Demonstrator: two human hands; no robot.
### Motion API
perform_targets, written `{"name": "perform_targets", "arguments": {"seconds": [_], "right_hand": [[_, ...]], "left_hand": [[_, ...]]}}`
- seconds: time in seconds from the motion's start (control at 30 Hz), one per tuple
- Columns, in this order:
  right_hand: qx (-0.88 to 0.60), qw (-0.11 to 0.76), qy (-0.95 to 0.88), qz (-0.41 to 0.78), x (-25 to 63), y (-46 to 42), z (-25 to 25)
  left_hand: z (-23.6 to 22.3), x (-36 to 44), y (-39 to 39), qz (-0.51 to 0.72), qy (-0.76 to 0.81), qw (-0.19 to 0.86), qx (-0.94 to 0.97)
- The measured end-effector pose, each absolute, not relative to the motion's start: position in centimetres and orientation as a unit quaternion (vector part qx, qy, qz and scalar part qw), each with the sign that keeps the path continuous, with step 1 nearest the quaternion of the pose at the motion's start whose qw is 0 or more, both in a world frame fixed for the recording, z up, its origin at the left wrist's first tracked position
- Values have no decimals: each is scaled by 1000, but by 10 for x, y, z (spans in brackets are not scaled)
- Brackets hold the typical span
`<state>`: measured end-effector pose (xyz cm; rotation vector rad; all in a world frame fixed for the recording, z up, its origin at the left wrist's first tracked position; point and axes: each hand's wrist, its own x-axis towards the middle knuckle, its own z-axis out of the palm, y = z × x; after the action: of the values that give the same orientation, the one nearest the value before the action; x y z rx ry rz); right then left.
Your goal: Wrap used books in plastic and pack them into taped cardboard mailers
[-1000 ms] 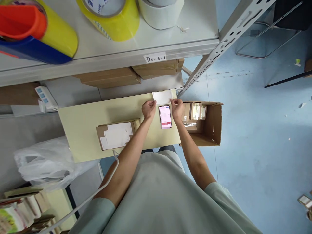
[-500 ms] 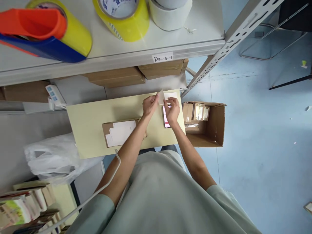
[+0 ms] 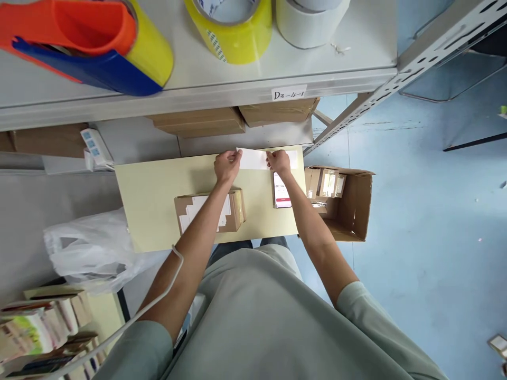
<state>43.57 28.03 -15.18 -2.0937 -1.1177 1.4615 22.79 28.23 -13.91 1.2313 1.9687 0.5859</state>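
Observation:
A white paper label [image 3: 253,159] is stretched between my two hands above the far edge of the pale yellow table [image 3: 150,206]. My left hand [image 3: 228,165] pinches its left end, and my right hand [image 3: 279,160] pinches its right end. Another white paper piece [image 3: 293,158] lies just right of my right hand. Below that hand, a phone [image 3: 282,191] with a lit screen rests on the table. Nearer to me sits a taped cardboard box [image 3: 236,211] with white labels on top, partly covered by my left forearm.
An open carton [image 3: 352,206] holding small boxes stands right of the table. Above is a metal shelf [image 3: 233,84] with a tape dispenser [image 3: 91,47] and tape rolls [image 3: 237,37]. A white plastic bag [image 3: 91,253] and books [image 3: 47,327] are on the left. A pale cable [image 3: 158,301] crosses my left arm.
My hands have moved apart, and the label, folded or tilted between them before, is now spread out flat. My left hand has shifted left, uncovering more of the box. The view has shifted slightly.

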Motion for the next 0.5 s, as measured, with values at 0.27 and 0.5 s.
{"name": "perform_targets", "arguments": {"seconds": [0.27,0.5], "right_hand": [[-752,157,-348,537,434,289,-168],[-760,157,-325,540,435,290,-175]], "left_hand": [[-144,223,285,204,769,367,482],[-149,224,281,203,766,379,478]]}}
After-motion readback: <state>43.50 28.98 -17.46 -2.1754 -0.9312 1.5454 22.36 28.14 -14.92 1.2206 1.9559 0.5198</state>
